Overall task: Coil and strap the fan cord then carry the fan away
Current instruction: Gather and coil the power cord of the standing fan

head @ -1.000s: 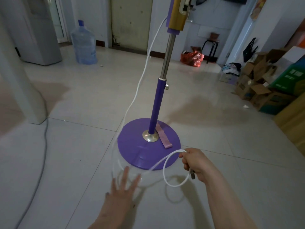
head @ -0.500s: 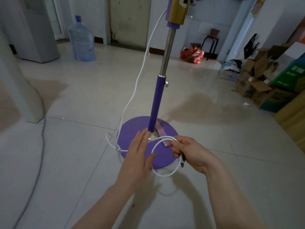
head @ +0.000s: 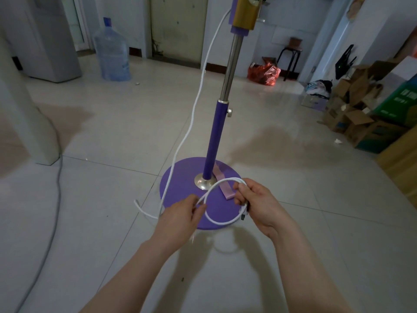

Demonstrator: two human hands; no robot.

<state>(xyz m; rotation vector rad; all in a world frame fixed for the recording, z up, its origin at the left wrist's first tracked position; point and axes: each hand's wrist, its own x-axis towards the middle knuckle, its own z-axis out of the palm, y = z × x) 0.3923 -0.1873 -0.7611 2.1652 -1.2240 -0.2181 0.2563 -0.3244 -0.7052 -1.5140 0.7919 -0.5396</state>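
A pedestal fan stands on the tiled floor: round purple base [head: 180,177], purple and chrome pole [head: 215,141], gold neck at the top edge; the fan head is out of view. Its white cord [head: 191,114] hangs from the neck down to the floor left of the base. My right hand [head: 257,204] grips one loop of the cord together with the dark plug end, just above the base's near edge. My left hand [head: 180,219] pinches the cord where the loop crosses. A pink strap [head: 223,186] lies flat on the base beside the pole.
A grey cable [head: 56,199] runs along the floor at the left past a white pillar [head: 20,109]. A water jug [head: 112,53] stands at the back. Cardboard boxes [head: 356,123] pile up at the right, with a red bag [head: 264,74] and a stool behind.
My left hand rose from the floor to the cord and closed on it. My right hand drew the loop in over the base, and slack cord slid left of the base.
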